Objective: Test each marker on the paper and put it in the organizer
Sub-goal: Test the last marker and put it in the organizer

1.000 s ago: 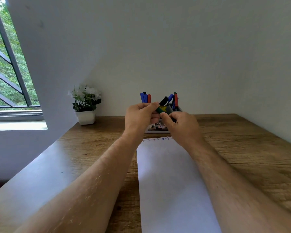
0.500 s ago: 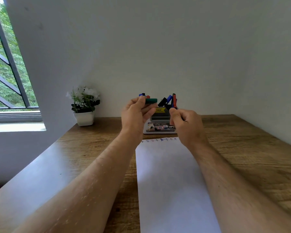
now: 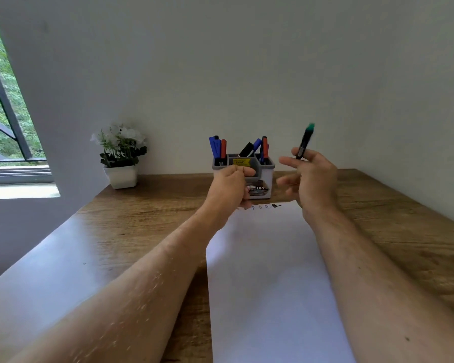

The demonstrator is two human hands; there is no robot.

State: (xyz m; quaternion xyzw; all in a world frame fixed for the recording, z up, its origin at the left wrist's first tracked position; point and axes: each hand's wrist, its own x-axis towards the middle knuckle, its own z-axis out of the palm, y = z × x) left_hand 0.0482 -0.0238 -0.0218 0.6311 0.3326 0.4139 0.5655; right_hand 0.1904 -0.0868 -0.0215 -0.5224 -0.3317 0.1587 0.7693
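My right hand is raised to the right of the organizer and pinches a black marker, held nearly upright with its green end on top. In front of the grey organizer my left hand is curled in a fist, thumb pressed on the forefinger; the green cap it took is hidden inside. The organizer holds blue and red markers on its left and black, blue and red ones on its right. A white paper lies on the table between my arms, with small test marks along its far edge.
The wooden table runs back to a white wall. A small white pot with white flowers stands at the back left. A barred window is on the far left.
My hands have parted. The right hand has swung up and right, turning the marker upright. The left hand has dropped lower in front of the organizer, and the green cap no longer shows.
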